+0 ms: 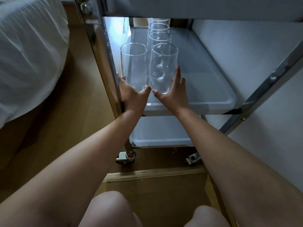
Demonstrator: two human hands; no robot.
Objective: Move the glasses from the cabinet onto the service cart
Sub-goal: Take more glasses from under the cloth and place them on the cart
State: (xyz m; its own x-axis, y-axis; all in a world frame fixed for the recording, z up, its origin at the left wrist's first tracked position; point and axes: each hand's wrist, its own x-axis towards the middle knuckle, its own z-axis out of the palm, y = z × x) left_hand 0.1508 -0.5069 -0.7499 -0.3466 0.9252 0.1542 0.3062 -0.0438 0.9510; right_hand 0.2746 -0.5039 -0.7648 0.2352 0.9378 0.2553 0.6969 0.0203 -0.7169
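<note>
**Head view.**
- **Step in hand:** you are setting two glasses on the service cart's middle shelf (209, 89).
- **Left hand** (131, 95): thumb and fingers clamped round the base of the left glass (133, 63).
- **Right hand** (173, 94): grips the right glass (164, 63), with the fingers (178, 71) fairly straight along its right side.
- **Position:** both glasses stand upright at the shelf's near left.
- **Next move, judged:** let go without tipping either glass.
- **Around:** a row of glasses (159, 36) stands behind the right glass, a chrome post (105, 63) crowds your left hand, and the bed (29, 54) lies further left.

Clear glossy glasses (164, 66) — chrome cart frame (98, 46), matt plastic tray (213, 89).
</note>
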